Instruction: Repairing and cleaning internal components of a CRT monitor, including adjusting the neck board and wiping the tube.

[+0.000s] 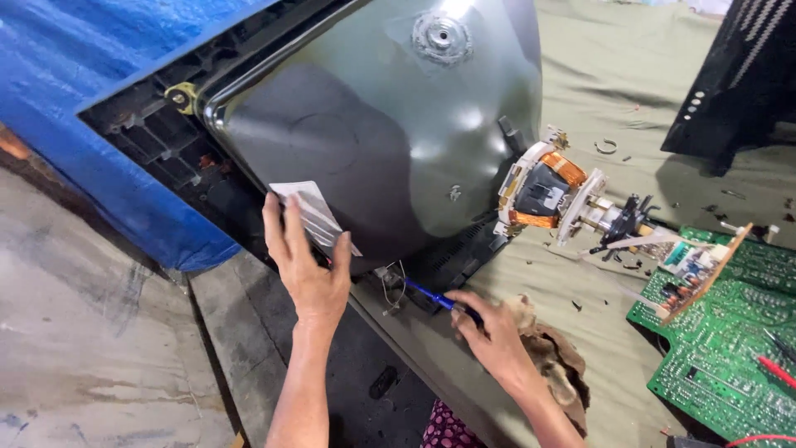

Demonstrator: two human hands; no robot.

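Gripping blue screwdriver (435,299), right hand (493,336) | left hand (307,265) flat on picture tube (373,124) | tip seemingly between hands

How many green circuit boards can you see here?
2: a large flat green circuit board on the cloth at right, and a smaller green circuit board standing tilted behind the tube's neck. Others may be hidden.

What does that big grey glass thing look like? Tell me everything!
The tube is a big, dark grey, shiny funnel shape with rounded corners, lying face down in a black frame. A round metal cap sits near its top. Its narrow neck points right and carries a copper coil, ending at a small board. The left hand presses a pale sticker on its side. The right hand pokes a blue screwdriver at its lower edge.
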